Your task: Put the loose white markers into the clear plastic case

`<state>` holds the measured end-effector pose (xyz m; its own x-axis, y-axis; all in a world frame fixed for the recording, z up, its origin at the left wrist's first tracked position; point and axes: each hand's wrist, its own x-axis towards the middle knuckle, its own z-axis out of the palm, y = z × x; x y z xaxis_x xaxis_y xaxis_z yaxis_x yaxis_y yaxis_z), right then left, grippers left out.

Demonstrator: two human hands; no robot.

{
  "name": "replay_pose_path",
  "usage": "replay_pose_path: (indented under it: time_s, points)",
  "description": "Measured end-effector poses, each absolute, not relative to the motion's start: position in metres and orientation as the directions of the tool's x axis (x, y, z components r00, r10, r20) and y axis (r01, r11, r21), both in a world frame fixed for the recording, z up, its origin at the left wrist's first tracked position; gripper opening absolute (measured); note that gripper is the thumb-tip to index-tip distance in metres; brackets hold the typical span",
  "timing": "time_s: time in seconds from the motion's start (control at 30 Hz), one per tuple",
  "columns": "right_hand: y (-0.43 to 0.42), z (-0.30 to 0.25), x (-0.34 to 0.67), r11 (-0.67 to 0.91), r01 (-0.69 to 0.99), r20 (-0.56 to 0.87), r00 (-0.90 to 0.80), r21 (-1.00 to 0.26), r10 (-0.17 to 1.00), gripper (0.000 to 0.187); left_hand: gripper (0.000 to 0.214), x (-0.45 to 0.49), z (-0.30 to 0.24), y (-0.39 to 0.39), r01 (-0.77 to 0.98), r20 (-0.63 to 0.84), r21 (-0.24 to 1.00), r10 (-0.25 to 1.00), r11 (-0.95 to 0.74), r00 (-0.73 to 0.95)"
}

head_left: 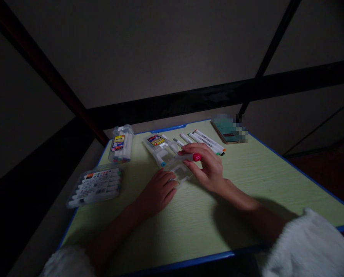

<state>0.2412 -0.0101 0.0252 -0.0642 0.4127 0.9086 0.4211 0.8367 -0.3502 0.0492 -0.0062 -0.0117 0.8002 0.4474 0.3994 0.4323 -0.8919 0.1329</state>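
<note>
In the head view, you sit in a dim room at a pale green table (247, 184) with a blue rim, against a grey wall (166, 50) crossed by dark strips. Your right hand (208, 167) pinches a white marker with a red end (186, 157) between thumb and fingers, holding it above a clear plastic case piece (183, 180) at the clock's centre. Your left hand (157, 190) lays its slightly parted fingers on that piece at eight o'clock; you cannot tell whether the thumb grips it. At eleven o'clock lies a labelled clear plastic case (152, 145); at ten, a marker-filled clear box (121, 148); at nine, a flat clear pack of white markers (98, 186). Loose white markers (208, 140) lie at one o'clock, just beside a flat green object (226, 130), partly pixelated.
</note>
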Motion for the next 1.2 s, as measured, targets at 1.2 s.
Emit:
replay_pose_path:
  time_s: [1.2]
  points:
    - [0.002,0.011,0.247,0.819,0.400,0.817,-0.235,-0.412,0.526,0.016,0.014,0.049,-0.013,-0.007,0.444,0.391,0.133,0.458,-0.886,0.798]
